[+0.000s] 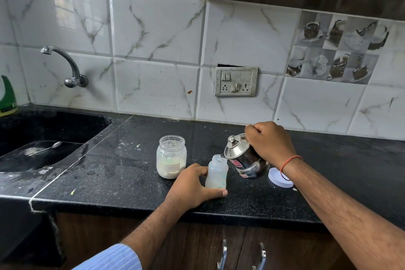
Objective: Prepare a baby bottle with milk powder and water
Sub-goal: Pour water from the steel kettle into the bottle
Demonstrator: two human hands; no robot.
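Two hands work at centre frame: the left hand (192,184) curls its grip around one baby bottle (216,172) standing near the bench (122,173) front edge, while the right hand (268,141) clasps one tilted steel kettle (245,159), spout at the bottle's mouth. One powder jar (171,156) stands just left; one white lid (278,178) lies right. Open bench spreads toward the sink (43,136).

— What is covered by the right hand (268,141)?
— The kettle (246,158)'s handle is hidden, and the white lid (275,176) is partly covered by the wrist.
— And the baby bottle (217,172)?
— Its far side is masked by the left hand (192,185)'s fingers (200,171). The jar (171,156)'s label is too blurred to be read. The green bottle (7,96) is cut off by the left edge.
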